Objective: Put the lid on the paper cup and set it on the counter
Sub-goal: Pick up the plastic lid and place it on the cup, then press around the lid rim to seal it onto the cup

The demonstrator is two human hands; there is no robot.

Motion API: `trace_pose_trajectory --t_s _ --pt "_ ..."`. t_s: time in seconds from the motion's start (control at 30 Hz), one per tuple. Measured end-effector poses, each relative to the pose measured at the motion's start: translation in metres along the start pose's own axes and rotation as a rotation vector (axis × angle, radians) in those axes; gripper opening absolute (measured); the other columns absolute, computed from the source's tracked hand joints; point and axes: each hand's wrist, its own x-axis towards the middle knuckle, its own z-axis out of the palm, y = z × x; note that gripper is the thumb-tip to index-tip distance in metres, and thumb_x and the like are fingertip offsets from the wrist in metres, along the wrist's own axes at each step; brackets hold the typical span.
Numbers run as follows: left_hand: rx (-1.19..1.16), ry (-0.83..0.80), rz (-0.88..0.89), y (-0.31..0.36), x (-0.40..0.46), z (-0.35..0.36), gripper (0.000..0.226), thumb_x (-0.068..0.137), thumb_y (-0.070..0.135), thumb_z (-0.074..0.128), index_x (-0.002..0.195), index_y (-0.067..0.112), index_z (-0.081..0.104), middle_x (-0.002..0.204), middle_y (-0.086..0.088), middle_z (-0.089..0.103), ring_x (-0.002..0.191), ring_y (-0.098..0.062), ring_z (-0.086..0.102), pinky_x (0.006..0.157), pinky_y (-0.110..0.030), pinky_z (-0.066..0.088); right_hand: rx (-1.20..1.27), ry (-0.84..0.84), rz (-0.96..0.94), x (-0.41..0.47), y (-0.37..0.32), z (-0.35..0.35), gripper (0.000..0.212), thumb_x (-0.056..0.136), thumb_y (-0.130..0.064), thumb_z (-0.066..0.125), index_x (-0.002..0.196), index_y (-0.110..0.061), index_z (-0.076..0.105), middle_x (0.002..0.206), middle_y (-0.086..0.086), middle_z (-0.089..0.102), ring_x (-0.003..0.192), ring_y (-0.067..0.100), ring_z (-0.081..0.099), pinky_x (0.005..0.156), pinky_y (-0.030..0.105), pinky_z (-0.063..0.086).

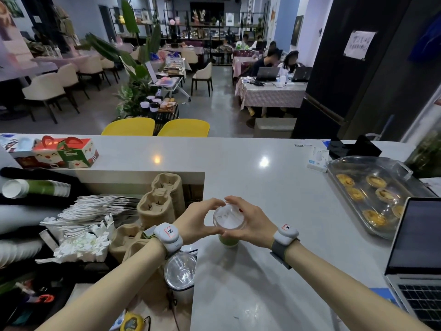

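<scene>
Both hands, left hand [194,222] and right hand [248,225], close their grip around the clear domed plastic lid [229,217] atop the green paper cup [228,241] standing on the pale grey bench [274,187]; uneven pressing could seat the lid crookedly or tip the cup.

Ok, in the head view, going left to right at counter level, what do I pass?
Sideways stack of green paper cups → brown pulp cup carriers → left hand → clear plastic lid on the green paper cup → right hand → clear-covered tray of egg tarts → open silver laptop.
</scene>
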Motion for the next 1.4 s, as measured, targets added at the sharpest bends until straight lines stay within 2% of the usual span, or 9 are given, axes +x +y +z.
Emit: trace_pose_trajectory --t_s 0.07,0.17,0.23,0.37,0.47,0.7,0.83,1.2,1.4 --pt "-0.046 -0.008 -0.039 -0.001 0.001 0.002 0.068 0.076 0.035 0.087 0.134 0.016 0.055 0.130 -0.001 0.068 0.122 -0.014 0.064 0.103 -0.032 0.052 0.017 0.002 0.012 0.001 0.002 0.000 0.090 0.073 -0.039 0.091 0.149 -0.019 0.046 0.145 0.000 0.058 0.128 0.014 0.055 0.109 0.031 0.046" --pt "-0.136 -0.008 -0.105 -0.004 0.001 0.007 0.074 0.076 0.029 0.088 0.138 0.014 0.053 0.134 -0.001 0.065 0.123 -0.013 0.063 0.097 -0.010 0.048 0.039 0.005 0.031 0.001 0.006 0.002 0.092 0.072 -0.041 0.090 0.149 -0.021 0.043 0.146 -0.001 0.057 0.129 0.015 0.054 0.108 0.027 0.044" --pt "-0.202 0.002 -0.138 -0.006 0.000 0.010 0.082 0.075 0.028 0.089 0.145 0.012 0.048 0.140 0.000 0.061 0.126 -0.011 0.060 0.096 -0.006 0.046 0.053 0.010 0.053 0.000 0.008 0.004 0.096 0.072 -0.044 0.089 0.152 -0.021 0.040 0.149 0.000 0.055 0.131 0.016 0.053 0.111 0.029 0.043" --pt "-0.317 0.016 -0.214 -0.012 -0.003 0.019 0.085 0.080 0.029 0.085 0.151 0.013 0.042 0.147 0.001 0.056 0.133 -0.009 0.055 0.108 -0.025 0.049 0.090 0.021 0.131 -0.003 0.014 0.011 0.101 0.073 -0.049 0.088 0.156 -0.023 0.035 0.152 -0.003 0.050 0.133 0.015 0.048 0.113 0.033 0.042" --pt "-0.436 0.005 -0.295 -0.016 -0.007 0.025 0.079 0.083 0.025 0.083 0.150 0.011 0.045 0.133 0.001 0.062 0.132 -0.012 0.057 0.112 -0.038 0.048 0.200 -0.019 0.206 -0.006 0.020 0.015 0.096 0.075 -0.057 0.081 0.154 -0.030 0.034 0.147 -0.004 0.054 0.136 0.016 0.049 0.115 0.037 0.043" --pt "-0.609 -0.014 -0.328 -0.020 -0.016 0.035 0.074 0.087 0.010 0.077 0.151 0.013 0.039 0.147 0.003 0.057 0.136 -0.002 0.052 0.104 -0.018 0.047 0.390 -0.097 0.229 -0.012 0.032 0.015 0.101 0.077 -0.056 0.083 0.158 -0.033 0.029 0.155 -0.006 0.049 0.142 0.016 0.049 0.119 0.039 0.043" --pt "-0.654 -0.003 -0.325 -0.022 -0.013 0.039 0.080 0.087 0.013 0.078 0.155 0.011 0.035 0.152 0.002 0.053 0.141 -0.006 0.048 0.103 -0.016 0.046 0.427 -0.089 0.222 -0.011 0.036 0.013 0.096 0.078 -0.047 0.086 0.158 -0.032 0.033 0.153 -0.007 0.052 0.140 0.015 0.052 0.115 0.038 0.047" --pt "-0.625 0.087 -0.272 -0.027 -0.021 0.058 0.076 0.090 0.014 0.073 0.155 0.014 0.033 0.154 0.004 0.051 0.144 -0.007 0.045 0.112 -0.026 0.043 0.417 -0.028 0.211 -0.011 0.039 0.024 0.080 0.078 -0.052 0.084 0.145 -0.054 0.040 0.143 -0.022 0.058 0.134 0.004 0.054 0.113 0.040 0.049" --pt "-0.644 0.071 -0.278 -0.028 -0.019 0.052 0.081 0.087 0.032 0.077 0.155 0.017 0.035 0.153 0.004 0.053 0.144 -0.012 0.045 0.118 -0.046 0.040 0.402 -0.001 0.181 -0.009 0.038 0.023 0.077 0.078 -0.047 0.084 0.145 -0.041 0.046 0.139 -0.016 0.061 0.133 0.010 0.056 0.110 0.045 0.051"
